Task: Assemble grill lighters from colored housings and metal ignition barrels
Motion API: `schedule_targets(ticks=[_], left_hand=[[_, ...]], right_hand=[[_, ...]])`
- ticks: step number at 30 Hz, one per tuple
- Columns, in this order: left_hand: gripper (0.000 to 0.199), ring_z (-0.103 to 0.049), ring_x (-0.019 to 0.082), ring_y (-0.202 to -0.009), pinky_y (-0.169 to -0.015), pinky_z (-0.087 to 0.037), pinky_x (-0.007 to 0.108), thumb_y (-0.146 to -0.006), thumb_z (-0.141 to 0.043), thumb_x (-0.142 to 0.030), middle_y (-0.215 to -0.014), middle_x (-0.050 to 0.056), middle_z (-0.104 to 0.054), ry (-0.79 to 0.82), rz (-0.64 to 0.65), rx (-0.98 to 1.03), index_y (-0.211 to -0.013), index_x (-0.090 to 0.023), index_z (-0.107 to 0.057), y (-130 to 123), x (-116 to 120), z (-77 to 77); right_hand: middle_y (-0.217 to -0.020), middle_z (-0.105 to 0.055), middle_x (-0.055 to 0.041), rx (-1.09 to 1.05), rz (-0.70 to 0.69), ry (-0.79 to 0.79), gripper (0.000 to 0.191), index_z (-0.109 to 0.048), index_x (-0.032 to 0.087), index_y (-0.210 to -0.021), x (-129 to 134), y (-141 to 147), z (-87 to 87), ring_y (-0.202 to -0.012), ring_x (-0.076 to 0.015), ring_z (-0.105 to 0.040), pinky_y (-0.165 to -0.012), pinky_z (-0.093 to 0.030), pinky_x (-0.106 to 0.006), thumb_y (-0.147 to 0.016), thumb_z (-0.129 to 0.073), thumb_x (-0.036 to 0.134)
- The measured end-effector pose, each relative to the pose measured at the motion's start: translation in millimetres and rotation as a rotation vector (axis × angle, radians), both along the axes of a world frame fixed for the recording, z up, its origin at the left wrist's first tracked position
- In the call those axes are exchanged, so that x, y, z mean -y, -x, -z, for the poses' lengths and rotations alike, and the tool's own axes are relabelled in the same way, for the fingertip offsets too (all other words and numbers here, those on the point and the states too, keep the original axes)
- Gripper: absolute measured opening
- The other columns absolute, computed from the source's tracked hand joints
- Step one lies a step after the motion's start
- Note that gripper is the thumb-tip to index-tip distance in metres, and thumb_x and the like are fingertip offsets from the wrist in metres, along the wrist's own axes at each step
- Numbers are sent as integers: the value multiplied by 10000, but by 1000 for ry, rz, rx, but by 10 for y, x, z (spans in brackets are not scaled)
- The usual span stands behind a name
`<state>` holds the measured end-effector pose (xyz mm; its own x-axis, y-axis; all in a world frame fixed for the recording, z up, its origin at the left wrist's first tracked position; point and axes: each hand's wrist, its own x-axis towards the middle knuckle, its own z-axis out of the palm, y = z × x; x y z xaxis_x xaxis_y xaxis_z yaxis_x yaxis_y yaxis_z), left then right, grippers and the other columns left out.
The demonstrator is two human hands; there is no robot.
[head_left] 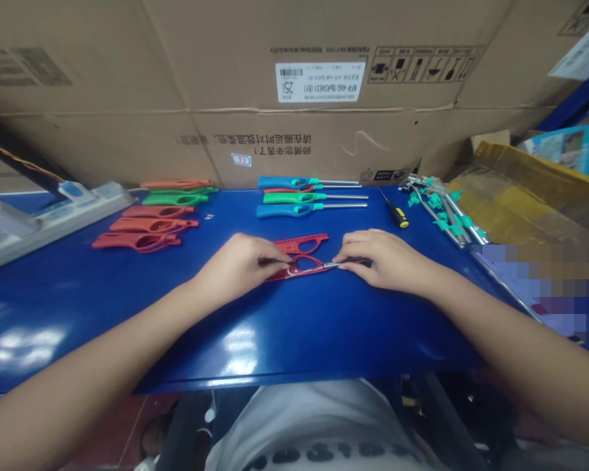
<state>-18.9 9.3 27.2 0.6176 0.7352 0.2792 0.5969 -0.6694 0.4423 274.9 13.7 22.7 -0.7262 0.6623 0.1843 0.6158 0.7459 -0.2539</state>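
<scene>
The left hand [238, 265] holds a narrow pinch on a red plastic lighter shell [299, 270], fingertips at its looped end. The right hand [385, 261] grips a slim metal tube [331, 265] just as narrowly, and the tube's tip meets that shell. A second red shell [302, 244] lies touching the first, just beyond it. Both shells sit on the blue worktop [103, 307], between the hands.

Farther off, to the left, lie orange-red shells [144, 226] and green shells [177, 199]. Straight ahead are blue, green and red lighters with metal barrels [309, 197]. To the right are a yellow-and-black screwdriver [397, 216] and a heap of metal tubes with teal clips [442, 212]. A power strip [78, 209] runs along the left edge, and cardboard boxes [226, 98] stand behind.
</scene>
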Motion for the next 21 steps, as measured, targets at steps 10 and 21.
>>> schedule_targets(ticks=[10, 21], left_hand=[[164, -760, 191, -843, -810, -583, 281, -912, -671, -267, -962, 23, -812, 59, -8, 28, -974, -208, -811, -3, -4, -12], [174, -764, 197, -852, -809, -582, 283, -903, -671, -245, -982, 28, -812, 53, -7, 22, -997, -205, -811, -13, 12, -23]], right_hand=[[-950, -702, -52, -67, 21, 78, 131, -743, 203, -976, -26, 5, 26, -881, -199, -647, -792, -455, -322, -937, -618, 191], [-943, -695, -37, -59, 115, 190, 99, -750, 206, -948, 33, 13, -46, -797, -166, -621, -730, -444, -296, -907, -659, 205]])
